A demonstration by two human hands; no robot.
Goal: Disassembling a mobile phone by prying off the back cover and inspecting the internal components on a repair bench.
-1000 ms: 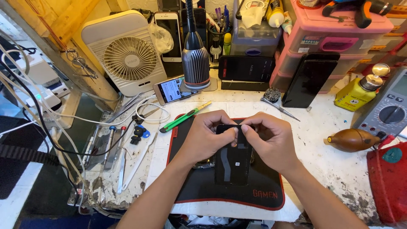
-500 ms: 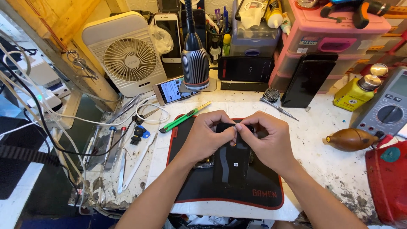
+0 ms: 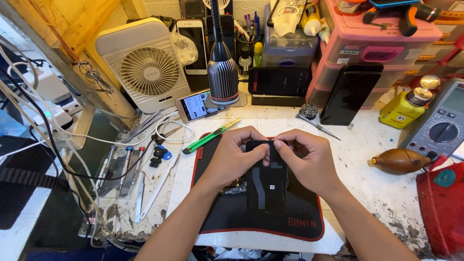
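Observation:
A black phone body (image 3: 267,186) with its back open lies lengthwise on a black work mat (image 3: 299,220) with a red edge. My left hand (image 3: 235,157) grips the phone's top left corner, thumb pressed on its upper edge. My right hand (image 3: 305,162) holds the top right corner, thumb and forefinger pinched at the top middle of the phone. The two hands nearly touch there. Part of another opened device (image 3: 235,186) shows under my left palm.
A green utility knife (image 3: 209,137) lies left of the mat. Tweezers and screwdrivers (image 3: 130,169) lie further left. A white fan (image 3: 147,67), a lamp base (image 3: 223,79), a lit phone (image 3: 195,105), a pink drawer box (image 3: 382,38), a yellow bottle (image 3: 405,107), a multimeter (image 3: 442,125) and a brown blower (image 3: 400,160) ring the bench.
My hands stay at the phone's top edge. The fingers have shifted slightly, pinching a little nearer the top middle.

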